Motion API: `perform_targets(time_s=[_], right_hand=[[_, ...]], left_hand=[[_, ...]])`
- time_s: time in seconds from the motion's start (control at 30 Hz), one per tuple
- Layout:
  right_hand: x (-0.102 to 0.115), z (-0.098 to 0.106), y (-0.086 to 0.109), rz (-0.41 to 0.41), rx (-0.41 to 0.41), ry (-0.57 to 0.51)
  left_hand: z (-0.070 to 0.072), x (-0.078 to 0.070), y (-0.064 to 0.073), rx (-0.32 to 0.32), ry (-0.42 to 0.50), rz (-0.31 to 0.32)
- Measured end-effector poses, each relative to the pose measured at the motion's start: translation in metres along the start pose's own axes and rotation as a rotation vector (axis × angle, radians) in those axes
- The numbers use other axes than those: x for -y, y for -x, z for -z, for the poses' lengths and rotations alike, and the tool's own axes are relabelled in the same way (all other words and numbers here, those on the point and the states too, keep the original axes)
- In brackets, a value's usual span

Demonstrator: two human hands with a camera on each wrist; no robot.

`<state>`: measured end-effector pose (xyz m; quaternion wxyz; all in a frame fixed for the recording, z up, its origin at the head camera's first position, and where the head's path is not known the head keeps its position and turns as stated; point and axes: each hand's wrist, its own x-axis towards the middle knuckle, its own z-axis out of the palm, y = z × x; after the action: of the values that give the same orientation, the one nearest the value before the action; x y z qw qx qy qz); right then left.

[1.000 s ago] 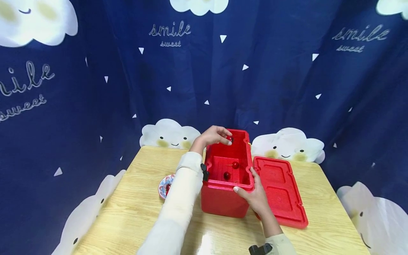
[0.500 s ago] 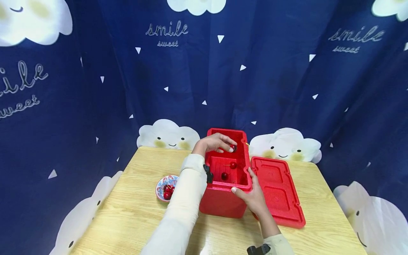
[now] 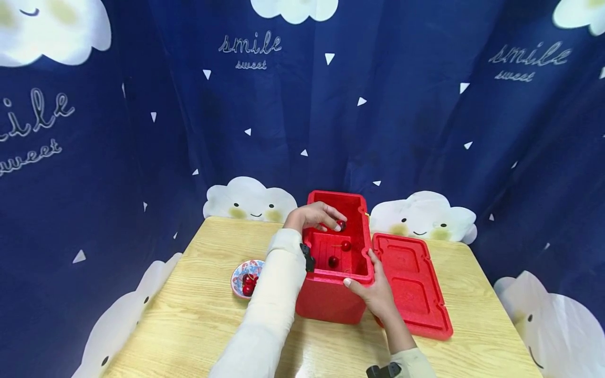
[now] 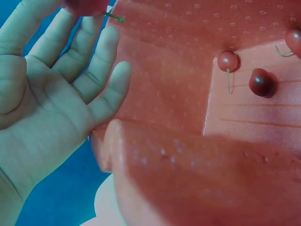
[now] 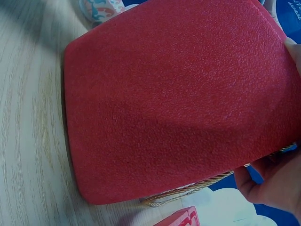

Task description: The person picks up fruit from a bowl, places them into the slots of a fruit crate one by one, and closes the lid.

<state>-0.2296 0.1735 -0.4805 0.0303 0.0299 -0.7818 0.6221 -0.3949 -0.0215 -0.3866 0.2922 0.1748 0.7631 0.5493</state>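
My left hand (image 3: 315,215) reaches over the open red foam box (image 3: 331,302) and pinches a dark red cherry (image 3: 341,225) at its fingertips. That cherry (image 4: 86,5) shows a green stem at the top of the left wrist view. Below the hand, loose cherries (image 3: 346,245) lie on the box floor; the left wrist view has three, one a darker cherry (image 4: 262,83). At the box's near right corner, my right hand (image 3: 378,294) grips the rim, thumb on the front wall and fingers along the right side.
A patterned bowl (image 3: 239,270) with several cherries (image 3: 248,286) stands left of the box, partly behind the left sleeve. The red lid (image 3: 411,283) lies flat to the right. Twisted gold cord (image 5: 188,188) runs along the box's side. A dark blue curtain (image 3: 302,105) hangs behind the table.
My left hand has lowered with the cherry from near the box's far end into its opening. The bowl shows more beside the sleeve. My right hand keeps its grip on the corner.
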Motion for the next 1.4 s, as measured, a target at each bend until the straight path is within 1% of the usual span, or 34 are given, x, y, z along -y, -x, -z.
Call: perform_targets(time_s=[0.17, 0.27, 0.33, 0.4, 0.5, 0.53, 0.67, 0.77, 0.87, 1.0, 1.1, 1.23, 1.4], right_hand=[[0.002, -0.002, 0.002, 0.002, 0.005, -0.01], [0.009, -0.002, 0.004, 0.0, 0.015, -0.025], [0.017, -0.001, 0.007, 0.0, 0.02, -0.03], [0.026, -0.002, 0.011, -0.004, 0.021, -0.035], [0.032, -0.002, 0.014, -0.002, 0.026, -0.028], [0.031, -0.003, 0.014, -0.001, 0.027, -0.031], [0.011, -0.004, 0.008, 0.011, 0.014, -0.023], [-0.001, -0.003, 0.004, 0.009, 0.008, -0.011], [0.005, -0.002, 0.005, -0.005, 0.019, -0.016], [0.023, -0.001, 0.01, -0.011, 0.029, -0.017], [0.034, -0.001, 0.015, -0.017, 0.031, -0.007], [0.038, -0.001, 0.016, -0.025, 0.03, 0.005], [0.038, 0.001, 0.016, -0.023, 0.026, 0.0]], left_hand=[[0.001, 0.001, 0.002, -0.001, 0.011, 0.013], [0.002, -0.002, 0.004, -0.011, 0.002, 0.011], [0.003, -0.006, 0.006, -0.02, -0.011, -0.003], [0.004, -0.011, 0.008, -0.029, -0.016, -0.03], [0.006, -0.017, 0.013, -0.036, -0.042, -0.07], [0.006, -0.019, 0.015, -0.043, -0.051, -0.082], [0.005, -0.023, 0.026, -0.072, -0.117, -0.129], [0.004, -0.024, 0.035, -0.074, -0.158, -0.163], [0.004, -0.024, 0.045, -0.063, -0.199, -0.205], [0.004, -0.021, 0.058, -0.056, -0.218, -0.252], [0.004, -0.018, 0.069, -0.068, -0.227, -0.257], [0.001, -0.013, 0.084, -0.083, -0.238, -0.262], [-0.001, -0.006, 0.098, -0.104, -0.259, -0.277]])
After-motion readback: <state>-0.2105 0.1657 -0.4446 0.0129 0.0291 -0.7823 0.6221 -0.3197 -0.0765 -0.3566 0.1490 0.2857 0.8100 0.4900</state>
